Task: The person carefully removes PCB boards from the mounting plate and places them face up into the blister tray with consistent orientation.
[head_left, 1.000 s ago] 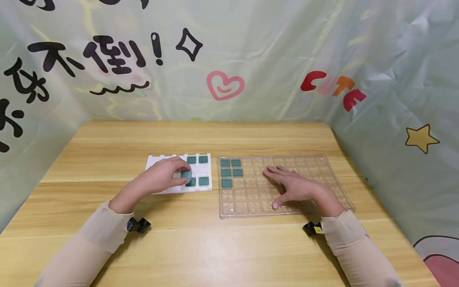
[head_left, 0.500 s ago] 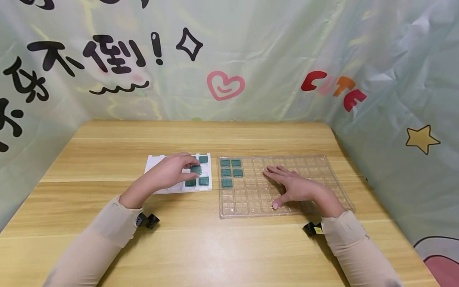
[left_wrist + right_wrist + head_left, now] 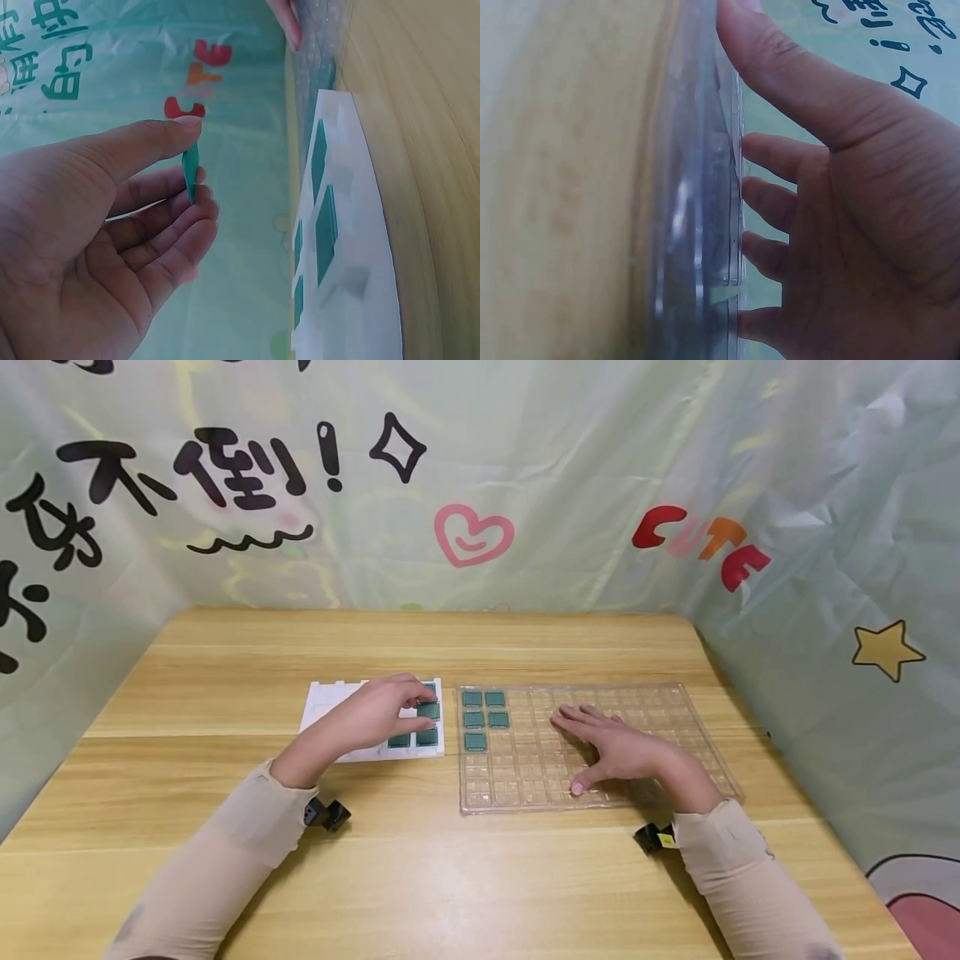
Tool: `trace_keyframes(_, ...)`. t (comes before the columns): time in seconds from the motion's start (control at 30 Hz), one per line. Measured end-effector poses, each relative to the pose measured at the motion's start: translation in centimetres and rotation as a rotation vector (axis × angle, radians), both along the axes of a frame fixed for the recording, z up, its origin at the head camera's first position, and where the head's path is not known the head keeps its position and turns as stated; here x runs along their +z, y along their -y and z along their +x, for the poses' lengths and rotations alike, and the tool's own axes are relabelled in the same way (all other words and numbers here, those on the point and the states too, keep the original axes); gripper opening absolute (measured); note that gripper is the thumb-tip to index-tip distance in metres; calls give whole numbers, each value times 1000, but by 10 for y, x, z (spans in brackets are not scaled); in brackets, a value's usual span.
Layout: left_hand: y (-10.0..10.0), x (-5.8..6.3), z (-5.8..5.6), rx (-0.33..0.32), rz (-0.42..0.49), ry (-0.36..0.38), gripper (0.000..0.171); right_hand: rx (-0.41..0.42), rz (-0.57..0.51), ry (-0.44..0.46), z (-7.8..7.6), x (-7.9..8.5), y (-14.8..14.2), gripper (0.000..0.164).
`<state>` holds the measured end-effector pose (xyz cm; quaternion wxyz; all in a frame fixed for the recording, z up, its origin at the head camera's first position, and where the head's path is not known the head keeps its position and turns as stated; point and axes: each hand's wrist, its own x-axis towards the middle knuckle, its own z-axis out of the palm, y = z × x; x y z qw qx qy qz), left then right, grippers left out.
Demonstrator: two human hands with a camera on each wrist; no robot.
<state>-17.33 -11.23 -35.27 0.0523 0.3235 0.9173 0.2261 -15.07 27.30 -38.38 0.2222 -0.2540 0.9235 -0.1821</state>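
Observation:
In the head view my left hand [image 3: 375, 714] is above the right end of a white tray [image 3: 324, 693]. Thumb and fingertips pinch a small square green circuit board [image 3: 191, 171] by its edges, seen nearly edge-on in the left wrist view. Several more green boards [image 3: 326, 234] lie in the white tray, some partly hidden by the hand in the head view. My right hand [image 3: 618, 750] rests on a clear plastic tray [image 3: 517, 768] with its fingers spread. Several green boards [image 3: 474, 720] sit in the pockets at this tray's left end.
A light wooden table [image 3: 450, 877] carries both trays, side by side with a narrow gap. Behind it and along the sides hangs a printed cloth [image 3: 555, 485]. A small black camera [image 3: 327, 815] is fixed at the left wrist, another [image 3: 654, 838] at the right.
Holding the green board, my left hand has moved right across the white tray and slightly toward the back. My right hand has stayed in place on the clear tray.

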Motion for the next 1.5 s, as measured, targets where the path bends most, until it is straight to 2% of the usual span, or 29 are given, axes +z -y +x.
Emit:
trace_keyframes(0.33,-17,-2,-5,-53,-12,-45,37,5,8,-2,-1,0,0,114)
trace_keyframes(0.53,-28,-4,-8,-82,4,-40,38,9,8,0,-1,0,0,114)
trace_keyframes(0.87,-48,-5,-7,-94,1,-31,41,2,7,6,0,1,0,114)
trace_keyframes(1.2,-67,-11,-9,-124,21,-39,37,1,0,5,0,0,0,113)
trace_keyframes(1.5,-83,-16,-8,-130,-20,-61,35,9,-13,-7,0,-2,-1,112)
